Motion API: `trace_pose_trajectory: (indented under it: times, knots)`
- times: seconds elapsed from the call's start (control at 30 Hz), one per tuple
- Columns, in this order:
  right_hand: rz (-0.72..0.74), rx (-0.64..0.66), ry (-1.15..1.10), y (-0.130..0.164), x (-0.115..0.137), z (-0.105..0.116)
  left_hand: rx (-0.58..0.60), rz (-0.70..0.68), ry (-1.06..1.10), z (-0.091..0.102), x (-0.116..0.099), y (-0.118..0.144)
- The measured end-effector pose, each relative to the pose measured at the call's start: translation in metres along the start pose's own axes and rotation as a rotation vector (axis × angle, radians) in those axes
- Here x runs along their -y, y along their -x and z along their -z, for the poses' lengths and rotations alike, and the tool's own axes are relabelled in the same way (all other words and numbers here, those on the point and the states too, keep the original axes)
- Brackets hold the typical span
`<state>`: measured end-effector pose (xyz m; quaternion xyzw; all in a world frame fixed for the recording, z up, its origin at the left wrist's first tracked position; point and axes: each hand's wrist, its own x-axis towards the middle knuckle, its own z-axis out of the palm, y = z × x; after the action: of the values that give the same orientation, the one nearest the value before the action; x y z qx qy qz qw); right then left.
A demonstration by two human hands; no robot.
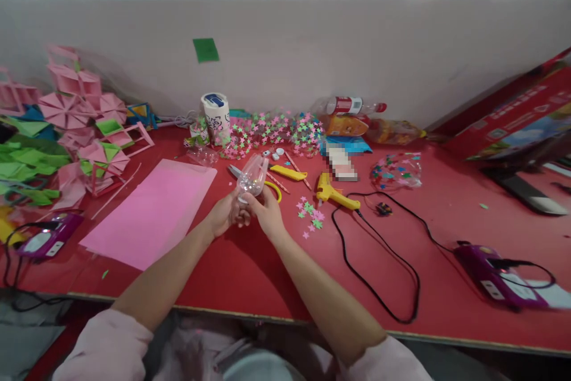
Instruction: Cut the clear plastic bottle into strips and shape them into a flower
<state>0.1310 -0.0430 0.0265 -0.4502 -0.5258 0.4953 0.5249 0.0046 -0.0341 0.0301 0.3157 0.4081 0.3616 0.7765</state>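
1. Pink sleeves at the bottom edge of the frame, both forearms bare and converging toward the centre.
2. Red table (250,274), its front edge running across the lower frame.
3. Left hand (223,214), centre frame, fingers curled around the lower end of a clear plastic cup (252,176); grip closed on it.
4. Right hand (267,210), just beside the left, fingers likewise closed on the base of the same cup. The cup sits tilted above the table, mouth pointing up and away, slightly left of centre.
5. Pink sheet (151,214), lying flat at left of the hands.
6. Purple device (47,239), far left, with a black cord; a second purple device (495,274) at lower right.
7. Yellow glue gun (332,192), right of the hands, its black cable (383,286) looping toward the lower right.
8. Loose paper stars (311,214), pink and green, between the right hand and the glue gun.
9. Yellow-handled scissors (272,185), partly hidden behind the cup.
10. Star heap (276,131), centre, against the back wall.
11. White printed canister (216,116), upright, left of the star heap.
12. Pink and green paper constructions (80,113), upper left.
13. Plastic bottle (352,106), lying on its side, right of centre.
14. Red box (513,113), leaning at upper right.
15. Green square (206,49), stuck to the grey partition.
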Motion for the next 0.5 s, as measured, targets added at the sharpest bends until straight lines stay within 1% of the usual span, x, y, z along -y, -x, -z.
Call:
trace_pose_trajectory:
  times: [0.1,0.17,0.23,0.33,0.43,0.5]
  knots:
    - [-0.064,-0.026,-0.042,0.0001,0.0033,0.0015,0.095,-0.050,0.045,0.0048,-0.0008,0.0000]
    - [-0.052,-0.031,-0.034,0.0003,0.0049,0.0017,0.138,-0.070,0.066,0.0071,-0.0009,0.0010]
    - [-0.029,-0.019,-0.027,0.0012,0.0063,0.0011,0.149,-0.100,0.073,0.0079,-0.0007,0.0026]
    - [0.023,-0.009,0.016,0.0026,0.0081,0.0000,0.094,-0.175,0.043,0.0060,0.0006,0.0040]
    - [0.088,0.001,0.068,0.0027,0.0089,0.0001,-0.010,-0.255,0.002,0.0024,0.0026,0.0034]
    - [0.126,0.012,0.067,0.0023,0.0087,0.0010,-0.020,-0.284,-0.009,0.0005,0.0035,0.0026]
